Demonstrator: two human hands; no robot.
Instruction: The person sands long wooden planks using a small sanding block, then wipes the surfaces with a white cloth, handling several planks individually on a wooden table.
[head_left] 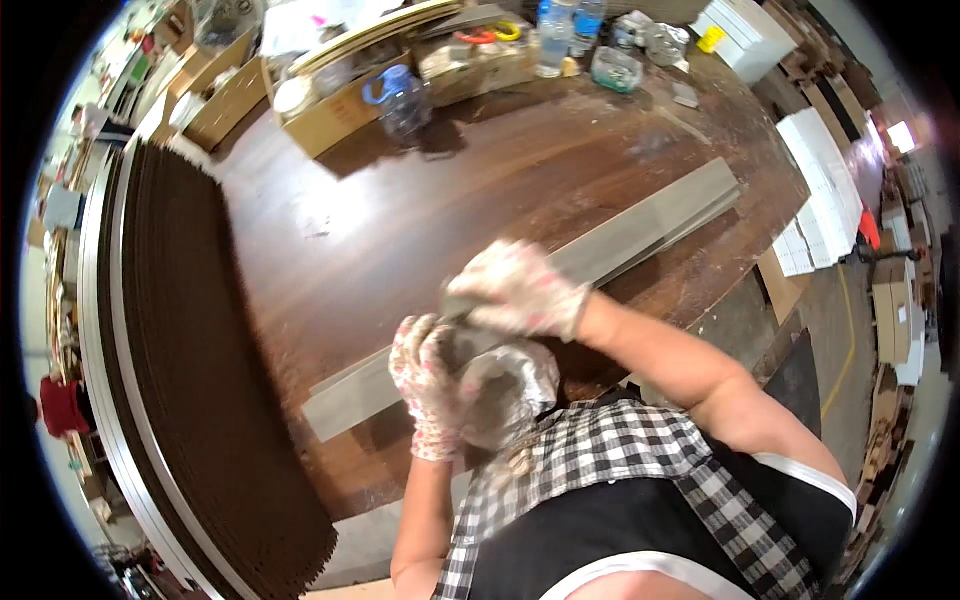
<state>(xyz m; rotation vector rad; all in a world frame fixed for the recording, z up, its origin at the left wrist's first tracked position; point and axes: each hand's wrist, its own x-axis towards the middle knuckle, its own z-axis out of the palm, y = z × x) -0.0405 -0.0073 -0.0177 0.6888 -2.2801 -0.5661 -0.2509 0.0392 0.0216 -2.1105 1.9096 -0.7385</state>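
Both my hands wear pale gloves with reddish spots. My left hand [424, 380] is closed, its fingers curled beside a crumpled, plastic-lined container [538, 375] with grey matter inside; what it grips is hidden. My right hand [515, 288], smeared by motion, is closed on a small grey piece whose kind I cannot make out. The two hands nearly meet above long, flat grey boards [640, 225], which lie slantwise across the brown table [400, 240]. The container sits close against my checked apron [600, 440], over the table's near edge.
At the left stands a tall row of dark, ridged-edged panels [200, 350]. Along the far side are a cardboard box [330, 125], a blue-handled plastic jug [405, 105], water bottles [556, 40], scissors [490, 36] and a clear tub [616, 72]. White boxes [820, 190] stand beyond the right edge.
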